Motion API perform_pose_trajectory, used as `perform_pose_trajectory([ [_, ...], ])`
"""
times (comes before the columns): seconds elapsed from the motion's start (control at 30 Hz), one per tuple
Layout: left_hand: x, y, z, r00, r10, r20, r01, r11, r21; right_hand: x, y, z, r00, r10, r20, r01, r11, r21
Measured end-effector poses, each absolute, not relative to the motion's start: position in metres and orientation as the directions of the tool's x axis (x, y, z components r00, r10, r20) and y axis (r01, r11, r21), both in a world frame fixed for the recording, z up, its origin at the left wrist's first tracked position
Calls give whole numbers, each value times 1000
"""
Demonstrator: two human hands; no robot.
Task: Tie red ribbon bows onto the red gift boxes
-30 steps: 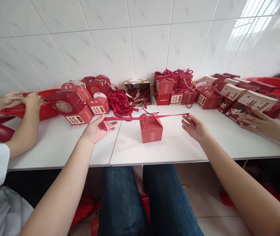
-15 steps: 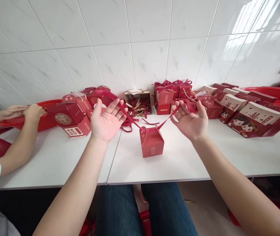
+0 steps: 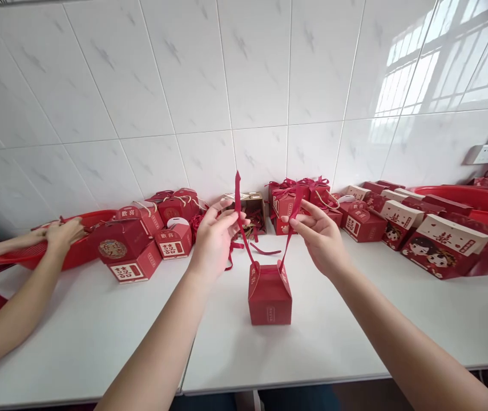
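Observation:
A small red gift box (image 3: 270,299) stands on the white table (image 3: 321,342) in front of me. A red ribbon (image 3: 239,220) runs through its top and rises on both sides. My left hand (image 3: 214,240) pinches the left end, which sticks straight up. My right hand (image 3: 318,234) pinches the right end above the box. Both hands hover over the box, a little apart.
Finished red boxes (image 3: 286,202) line the tiled wall, with a cardboard box of ribbons (image 3: 250,208) between them. Larger red and cream boxes (image 3: 444,242) lie at the right beside a red tray (image 3: 475,200). Another person's hands (image 3: 57,234) work at a red tray on the left.
Both hands have lifted the ribbon ends from a level stretch across the box and drawn them together above it. My view has tilted up towards the wall.

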State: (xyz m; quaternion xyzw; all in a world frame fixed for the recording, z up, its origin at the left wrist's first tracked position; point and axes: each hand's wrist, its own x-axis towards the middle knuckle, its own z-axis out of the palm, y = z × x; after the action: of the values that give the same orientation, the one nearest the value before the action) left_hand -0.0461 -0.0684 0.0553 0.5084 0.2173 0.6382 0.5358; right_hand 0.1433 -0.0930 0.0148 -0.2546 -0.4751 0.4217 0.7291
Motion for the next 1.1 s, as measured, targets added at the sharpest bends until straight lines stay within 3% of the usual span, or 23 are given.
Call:
perform_pose_trajectory([
  [0.2,-37,-68,64,211,902,377,-580,-195,791,140,-95,24,132,887,442,-461,450,-765],
  [0.57,-34,-62,58,271,886,375,-545,-180,819,142,-91,20,124,802,585,-293,593,-750],
  [0.87,-36,-49,51,103,865,491,-472,-392,789,140,-82,26,229,713,663,-125,697,-706],
  [1.1,-39,-54,51,112,854,508,-402,-428,810,137,-82,31,219,616,756,-75,784,-617],
])
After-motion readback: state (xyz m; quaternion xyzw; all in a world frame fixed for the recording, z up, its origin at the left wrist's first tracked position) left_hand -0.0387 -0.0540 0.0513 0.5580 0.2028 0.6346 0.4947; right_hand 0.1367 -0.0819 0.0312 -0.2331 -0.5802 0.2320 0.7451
